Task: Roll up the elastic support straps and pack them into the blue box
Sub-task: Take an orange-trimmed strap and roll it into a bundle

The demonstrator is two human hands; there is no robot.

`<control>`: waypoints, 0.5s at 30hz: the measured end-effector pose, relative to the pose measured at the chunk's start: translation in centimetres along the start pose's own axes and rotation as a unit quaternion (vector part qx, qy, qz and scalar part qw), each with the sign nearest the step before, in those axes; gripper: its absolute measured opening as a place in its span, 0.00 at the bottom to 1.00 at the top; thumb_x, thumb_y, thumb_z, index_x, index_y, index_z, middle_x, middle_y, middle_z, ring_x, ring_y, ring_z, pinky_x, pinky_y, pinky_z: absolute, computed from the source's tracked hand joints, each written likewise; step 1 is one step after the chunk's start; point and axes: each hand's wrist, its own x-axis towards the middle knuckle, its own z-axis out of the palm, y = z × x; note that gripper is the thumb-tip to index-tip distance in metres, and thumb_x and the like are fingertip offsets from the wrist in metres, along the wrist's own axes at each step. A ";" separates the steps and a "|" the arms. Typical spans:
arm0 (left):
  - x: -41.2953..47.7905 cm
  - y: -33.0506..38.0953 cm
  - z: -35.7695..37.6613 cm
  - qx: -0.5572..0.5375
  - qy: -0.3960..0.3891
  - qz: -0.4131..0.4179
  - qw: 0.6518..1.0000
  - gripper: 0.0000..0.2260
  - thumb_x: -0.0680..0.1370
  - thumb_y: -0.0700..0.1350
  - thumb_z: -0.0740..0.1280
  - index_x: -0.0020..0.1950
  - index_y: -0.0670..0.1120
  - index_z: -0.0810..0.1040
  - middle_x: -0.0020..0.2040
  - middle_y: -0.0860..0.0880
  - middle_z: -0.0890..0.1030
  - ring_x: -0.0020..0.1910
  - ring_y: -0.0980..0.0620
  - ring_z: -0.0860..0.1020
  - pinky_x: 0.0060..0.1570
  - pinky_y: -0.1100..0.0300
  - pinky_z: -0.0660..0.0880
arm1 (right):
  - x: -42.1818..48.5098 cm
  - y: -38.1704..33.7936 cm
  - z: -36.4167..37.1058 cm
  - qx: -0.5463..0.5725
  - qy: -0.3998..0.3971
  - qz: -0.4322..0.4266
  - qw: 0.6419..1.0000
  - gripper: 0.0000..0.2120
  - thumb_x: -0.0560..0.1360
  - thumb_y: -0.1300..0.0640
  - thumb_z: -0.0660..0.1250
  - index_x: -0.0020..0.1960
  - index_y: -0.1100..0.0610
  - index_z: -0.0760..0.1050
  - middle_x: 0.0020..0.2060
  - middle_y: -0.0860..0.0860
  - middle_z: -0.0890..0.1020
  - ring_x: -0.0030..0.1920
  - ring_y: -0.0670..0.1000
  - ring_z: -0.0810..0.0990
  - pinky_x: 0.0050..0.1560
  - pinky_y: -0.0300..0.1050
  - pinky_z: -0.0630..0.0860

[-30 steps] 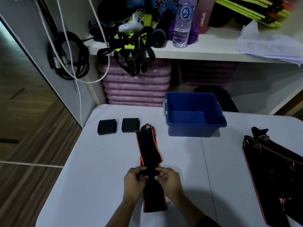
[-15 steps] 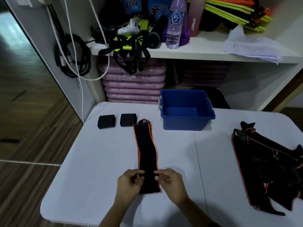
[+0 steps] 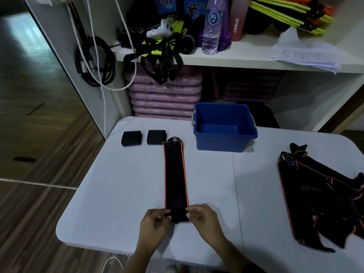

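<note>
On the white table (image 3: 122, 194), the strap (image 3: 175, 174) lies flat and straight, pointing toward the blue box (image 3: 224, 142), probably so it rolls evenly. The left hand (image 3: 154, 223) and the right hand (image 3: 202, 218) each pinch its near end, one on each side, to begin a tight roll

Black orange-edged strap (image 3: 175, 174) flat at centre, near end rolled; rolled straps (image 3: 131, 138) far left; blue box (image 3: 224, 141) open, far centre; strap pile (image 3: 315, 194) right.
</note>
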 end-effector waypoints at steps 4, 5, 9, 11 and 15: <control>3.8 1.1 -0.6 -0.007 0.011 -0.039 0.999 0.09 0.76 0.40 0.66 0.53 0.50 0.81 0.48 0.50 0.81 0.44 0.55 0.79 0.42 0.71 0.70 | 3.6 -0.6 -0.5 0.007 0.025 0.033 0.999 0.09 0.73 0.52 0.69 0.49 0.38 0.76 0.45 0.44 0.79 0.48 0.44 0.80 0.57 0.46 0.77; 5.2 1.3 -0.7 -0.007 0.013 -0.047 0.999 0.09 0.76 0.40 0.64 0.54 0.49 0.80 0.48 0.49 0.82 0.45 0.53 0.80 0.43 0.70 0.71 | 4.8 -1.0 -0.6 0.007 0.022 0.047 0.999 0.09 0.74 0.52 0.69 0.51 0.41 0.77 0.46 0.45 0.79 0.48 0.45 0.80 0.58 0.48 0.77; 11.2 2.9 -1.3 -0.017 0.018 -0.061 0.998 0.09 0.77 0.37 0.60 0.54 0.45 0.76 0.46 0.52 0.82 0.45 0.51 0.80 0.39 0.76 0.69 | 10.5 -2.9 -0.7 0.001 0.020 0.095 0.995 0.17 0.75 0.51 0.68 0.62 0.51 0.73 0.56 0.50 0.79 0.55 0.50 0.79 0.61 0.46 0.76; 14.3 3.7 -1.4 -0.059 0.028 -0.075 0.995 0.07 0.77 0.37 0.60 0.51 0.44 0.75 0.42 0.53 0.81 0.43 0.52 0.79 0.36 0.77 0.69 | 13.4 -3.9 -0.5 0.020 0.032 0.109 0.993 0.17 0.75 0.50 0.67 0.62 0.50 0.71 0.60 0.50 0.78 0.58 0.51 0.78 0.61 0.46 0.75; 20.5 4.5 -1.3 -0.135 0.044 -0.135 0.981 0.10 0.76 0.46 0.66 0.55 0.45 0.77 0.44 0.48 0.82 0.45 0.47 0.80 0.50 0.58 0.76 | 18.9 -5.7 -0.1 0.031 0.073 0.110 0.991 0.18 0.77 0.46 0.63 0.64 0.52 0.71 0.62 0.50 0.77 0.61 0.51 0.76 0.63 0.45 0.72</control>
